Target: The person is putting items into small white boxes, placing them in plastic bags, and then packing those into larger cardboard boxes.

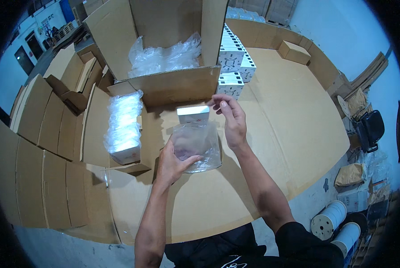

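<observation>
A small white rectangular box (193, 114) stood half inside a clear, thin plastic bag (197, 145), its upper part rising out of the bag's open mouth, both held up over the middle of the cardboard-covered counter (294, 134). The left hand (172, 163) gripped the bag from the lower left, its fingers (188, 160) closed on the plastic with the thumb across the front. The right hand (232, 119) was raised at the bag's upper right corner, its fingers (220, 102) pinched together on the edge of the bag's mouth, just beside the box's top.

Behind the bag stood a large open brown cardboard carton (173, 82), its flaps up; inside it lay a heap of crumpled clear plastic bags (164, 58). To the left of the left hand, a smaller open cardboard carton (97, 129) held a row of white boxes wrapped in clear bags (124, 125), packed one behind another. To the right of the large carton, white printed boxes (233, 64) were stacked in a block on the counter, not bagged. A small closed brown cardboard box (294, 52) sat near the counter's far right corner. Flattened and folded brown cartons (43, 152) were lined up along the left. White cable spools (329, 219) stood on the floor at the lower right
</observation>
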### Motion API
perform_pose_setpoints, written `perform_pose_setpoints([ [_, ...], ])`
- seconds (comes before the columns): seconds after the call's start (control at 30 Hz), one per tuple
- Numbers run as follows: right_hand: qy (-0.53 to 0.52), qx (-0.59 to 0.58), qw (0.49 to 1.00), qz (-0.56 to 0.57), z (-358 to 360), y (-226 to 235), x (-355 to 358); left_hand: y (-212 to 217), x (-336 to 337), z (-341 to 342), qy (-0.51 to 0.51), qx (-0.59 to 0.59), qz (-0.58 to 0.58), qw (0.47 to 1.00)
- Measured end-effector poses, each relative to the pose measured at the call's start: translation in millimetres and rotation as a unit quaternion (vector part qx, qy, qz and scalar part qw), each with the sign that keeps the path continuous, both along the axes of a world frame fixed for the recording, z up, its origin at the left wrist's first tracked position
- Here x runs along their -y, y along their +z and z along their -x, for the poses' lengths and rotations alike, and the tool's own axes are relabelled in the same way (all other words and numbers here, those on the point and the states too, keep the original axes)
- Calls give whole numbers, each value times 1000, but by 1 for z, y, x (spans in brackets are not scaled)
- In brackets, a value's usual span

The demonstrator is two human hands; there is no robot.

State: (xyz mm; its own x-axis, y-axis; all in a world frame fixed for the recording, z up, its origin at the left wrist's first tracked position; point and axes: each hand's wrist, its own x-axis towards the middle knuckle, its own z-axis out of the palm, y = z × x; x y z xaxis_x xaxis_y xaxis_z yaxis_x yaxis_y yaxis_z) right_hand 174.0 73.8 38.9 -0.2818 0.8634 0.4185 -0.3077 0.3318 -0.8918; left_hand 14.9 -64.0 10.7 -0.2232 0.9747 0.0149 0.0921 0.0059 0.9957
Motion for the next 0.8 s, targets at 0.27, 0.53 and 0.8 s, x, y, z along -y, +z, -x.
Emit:
perform_pose_setpoints([
  [0.27, 164, 34, 984, 66, -14, -24, -22, 2, -1, 12, -7, 6, 28, 1000],
  [0.53, 100, 113, 986, 67, -7, -29, -20, 4, -1, 16, -12, -18, -4, 1000],
  [0.8, 12, -31, 998, 60, -11, -29, -29, 7, -1, 14, -19, 1, 5, 1000],
])
